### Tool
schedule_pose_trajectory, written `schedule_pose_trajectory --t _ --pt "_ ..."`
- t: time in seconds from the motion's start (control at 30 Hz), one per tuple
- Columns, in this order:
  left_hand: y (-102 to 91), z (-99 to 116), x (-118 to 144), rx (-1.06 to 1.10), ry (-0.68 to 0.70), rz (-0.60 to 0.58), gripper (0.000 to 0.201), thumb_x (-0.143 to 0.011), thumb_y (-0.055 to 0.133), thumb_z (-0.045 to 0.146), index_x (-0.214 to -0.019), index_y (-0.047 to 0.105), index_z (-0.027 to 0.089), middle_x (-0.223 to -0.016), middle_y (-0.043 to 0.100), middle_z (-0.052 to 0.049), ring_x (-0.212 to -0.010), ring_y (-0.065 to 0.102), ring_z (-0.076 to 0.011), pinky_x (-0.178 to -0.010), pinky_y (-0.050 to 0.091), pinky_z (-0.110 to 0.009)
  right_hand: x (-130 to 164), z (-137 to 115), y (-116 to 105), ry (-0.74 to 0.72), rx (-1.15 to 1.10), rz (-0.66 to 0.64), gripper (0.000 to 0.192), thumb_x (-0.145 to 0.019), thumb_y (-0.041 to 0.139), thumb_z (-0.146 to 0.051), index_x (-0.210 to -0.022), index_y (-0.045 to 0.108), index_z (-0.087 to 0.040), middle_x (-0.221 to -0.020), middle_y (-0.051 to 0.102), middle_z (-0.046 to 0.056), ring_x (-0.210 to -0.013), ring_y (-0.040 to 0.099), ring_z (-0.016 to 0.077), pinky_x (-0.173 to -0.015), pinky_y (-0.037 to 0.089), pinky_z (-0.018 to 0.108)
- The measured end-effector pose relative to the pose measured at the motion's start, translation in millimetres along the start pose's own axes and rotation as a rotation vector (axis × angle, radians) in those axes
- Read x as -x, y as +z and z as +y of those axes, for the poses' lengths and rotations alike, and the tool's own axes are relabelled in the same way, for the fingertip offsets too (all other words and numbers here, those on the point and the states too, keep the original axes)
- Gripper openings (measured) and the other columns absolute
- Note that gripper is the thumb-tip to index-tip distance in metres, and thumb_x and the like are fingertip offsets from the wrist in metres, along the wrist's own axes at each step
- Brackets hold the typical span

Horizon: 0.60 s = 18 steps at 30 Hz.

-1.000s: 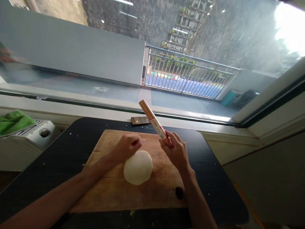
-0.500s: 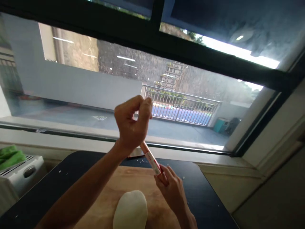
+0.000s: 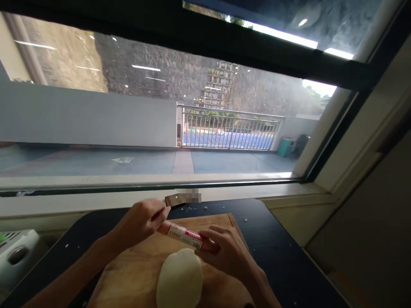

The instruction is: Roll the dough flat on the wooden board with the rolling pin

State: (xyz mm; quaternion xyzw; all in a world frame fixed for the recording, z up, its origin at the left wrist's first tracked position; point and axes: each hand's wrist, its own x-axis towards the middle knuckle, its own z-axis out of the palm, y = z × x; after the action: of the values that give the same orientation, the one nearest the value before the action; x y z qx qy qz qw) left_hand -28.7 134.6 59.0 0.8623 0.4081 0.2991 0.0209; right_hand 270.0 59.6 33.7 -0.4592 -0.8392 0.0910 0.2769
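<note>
Hands (image 3: 146, 218) (image 3: 226, 250) hold rolling pin (image 3: 183, 235) by edge of dough (image 3: 180, 280), board (image 3: 131, 273) bare leftward.

The flat, rounded dough (image 3: 180, 278) is plain creamy white. At its twelve o'clock, the cylindrical brown wooden rolling pin (image 3: 181, 234) wears a red-and-white label (its lettering partly red). Beneath, the honey-brown wooden board (image 3: 135, 273) shows darker blotches; the black table (image 3: 276, 252) bears pale specks (image 3: 245, 220) toward two o'clock.

Rolling pin (image 3: 181, 235), one, with red-and-white printed label: left hand (image 3: 148, 217) and right hand (image 3: 227, 250) hold opposite ends. Pale flattened dough (image 3: 180, 280), one: lies on wooden board (image 3: 135, 269), atop dark table (image 3: 276, 241). Phone (image 3: 174, 200): far edge.
</note>
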Motion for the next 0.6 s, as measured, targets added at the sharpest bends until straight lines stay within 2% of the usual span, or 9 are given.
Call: schedule_pose_trajectory --t 0.07,0.13,0.2,0.3,0.4,0.47,0.53,0.6 --pt "5.0 3 24 0.047 -0.01 -0.104 0.046 -0.111 0.047 0.033 -0.067 0.051 0.022 -0.063 0.059 0.0 -0.056 0.051 -0.0144 -0.061 0.03 -0.033 5 -10 -5 -0.021 0.046 -0.06 0.015 -0.09 0.086 -0.039 -0.103 0.082 -0.031 -0.087 0.079 -0.002 -0.072 0.071 0.0155 -0.063 0.041 0.025" --pt "10.7 9 47 0.078 0.004 -0.17 0.044 -0.111 0.045 0.032 -0.069 0.054 0.022 -0.066 0.062 0.0 -0.06 0.055 -0.0149 -0.063 0.029 -0.034 15 -18 -10 -0.026 0.101 -0.117 0.017 -0.089 0.089 -0.042 -0.098 0.08 -0.031 -0.087 0.078 -0.003 -0.072 0.071 0.0156 -0.063 0.039 0.026" --pt "16.9 17 69 0.11 -0.043 -0.219 0.043 -0.111 0.045 0.032 -0.071 0.055 0.022 -0.068 0.064 0.0 -0.062 0.057 -0.0155 -0.064 0.03 -0.034 28 -24 -10 -0.037 0.126 -0.169 0.022 -0.089 0.09 -0.048 -0.095 0.078 -0.03 -0.09 0.079 -0.003 -0.074 0.072 0.016 -0.063 0.038 0.026" --pt "24.7 25 101 0.156 -0.138 -0.293 0.037 -0.107 0.049 0.031 -0.072 0.056 0.023 -0.068 0.065 0.0 -0.06 0.058 -0.0168 -0.062 0.029 -0.035 49 -31 -4 -0.055 0.107 -0.204 0.026 -0.096 0.082 -0.054 -0.091 0.075 -0.029 -0.087 0.078 -0.004 -0.071 0.07 0.0147 -0.061 0.037 0.027" --pt "28.5 30 122 0.173 -0.196 -0.346 0.023 -0.099 0.051 0.025 -0.078 0.061 0.025 -0.075 0.069 0.0 -0.064 0.061 -0.0184 -0.063 0.033 -0.034 61 -35 7 -0.01 0.063 -0.148 0.019 -0.108 0.067 -0.044 -0.097 0.074 -0.03 -0.091 0.078 -0.002 -0.076 0.07 0.0153 -0.065 0.041 0.027" --pt "29.4 32 129 0.153 -0.233 -0.356 0.017 -0.094 0.051 0.021 -0.082 0.063 0.026 -0.08 0.07 -0.001 -0.067 0.062 -0.02 -0.066 0.038 -0.033 62 -34 14 0.071 0.059 -0.072 0.021 -0.112 0.057 -0.034 -0.098 0.073 -0.029 -0.096 0.077 0.0 -0.084 0.071 0.0174 -0.07 0.045 0.028" --pt "30.3 35 130 0.124 -0.269 -0.312 0.019 -0.091 0.049 0.019 -0.083 0.064 0.026 -0.086 0.071 -0.003 -0.075 0.064 -0.0224 -0.071 0.043 -0.034 59 -30 21 0.16 0.061 0.016 0.027 -0.113 0.051 -0.026 -0.096 0.072 -0.028 -0.098 0.076 0.002 -0.09 0.07 0.0199 -0.075 0.048 0.03" --pt "31.5 37 128 0.094 -0.295 -0.233 0.02 -0.09 0.047 0.016 -0.085 0.064 0.026 -0.093 0.072 -0.005 -0.086 0.065 -0.0249 -0.08 0.048 -0.035 55 -24 27 0.213 0.06 0.096 0.027 -0.111 0.048 -0.021 -0.103 0.073 -0.028 -0.101 0.075 0.004 -0.096 0.07 0.0225 -0.081 0.052 0.033"
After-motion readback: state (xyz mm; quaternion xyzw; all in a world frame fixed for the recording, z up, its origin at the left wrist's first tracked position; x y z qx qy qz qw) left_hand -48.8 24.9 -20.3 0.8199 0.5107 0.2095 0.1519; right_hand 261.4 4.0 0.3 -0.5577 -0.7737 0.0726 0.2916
